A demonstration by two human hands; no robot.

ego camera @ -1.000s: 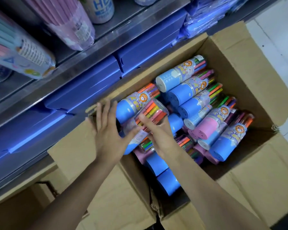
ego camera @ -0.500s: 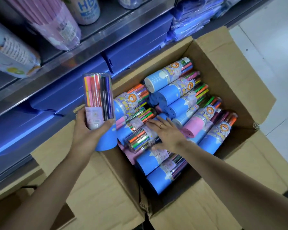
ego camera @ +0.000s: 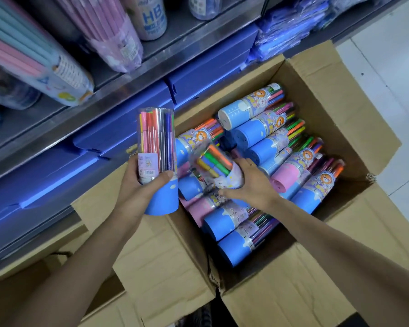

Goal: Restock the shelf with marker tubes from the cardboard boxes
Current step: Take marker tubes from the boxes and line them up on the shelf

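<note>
In the head view, the left hand holds one marker tube upright, with the fingers and thumb wrapped around its middle just above the blue base; probably it is kept vertical and off to the side, over the box flap, so that it is out of the way and ready to go to the shelf above. The right hand reaches into the cardboard box and grips a second tube, fingers curled around its lower part, tilting it up from the pile; it is blurred, so I judge it is in the middle of lifting. The other tubes lie on their sides, packed close in rows, which lets many fit in the box. Taking one tube in each hand likely saves trips to the shelf.
</note>
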